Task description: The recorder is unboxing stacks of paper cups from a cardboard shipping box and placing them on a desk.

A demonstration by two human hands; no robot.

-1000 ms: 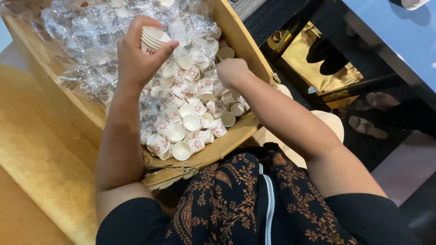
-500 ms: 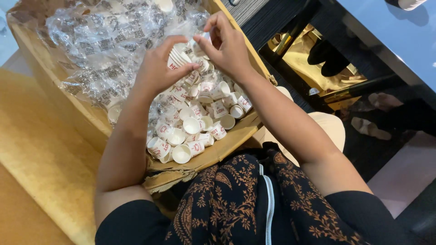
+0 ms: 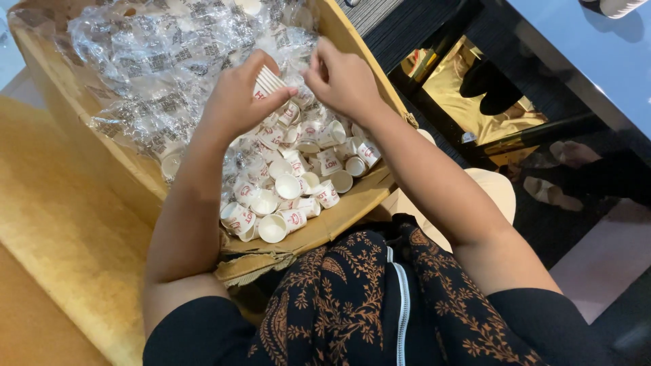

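A short nested stack of small white paper cups [image 3: 268, 83] sits in the person's left hand [image 3: 237, 102], thumb pressed along one side and fingers curled round the other, the ribbed rims pointing away toward the far end of the cardboard box [image 3: 319, 234]. The stack is held up above the box, over its middle, clear of the loose cups below.

The right hand [image 3: 342, 78] is just beside the stack, on the side nearer the box's right wall. Its fingers are pinched together at the tips close to the left thumb, but I cannot tell whether anything is caught between them.

Beneath both hands, in the near end of the box, lies a heap of loose paper cups [image 3: 291, 186], white with red print, tumbled every way: some show their open mouths, others lie on their sides. The far end of the box is filled with crumpled clear plastic wrapping [image 3: 146, 61] printed in grey, which spills over the cups at its edge.

The box's near flap is bent and rests against the person's lap, covered in dark fabric with a brown floral pattern [image 3: 339, 298]. To the left of the box runs a yellow surface [image 3: 64, 230]. To the right of the box is a dark glossy table [image 3: 576, 61].
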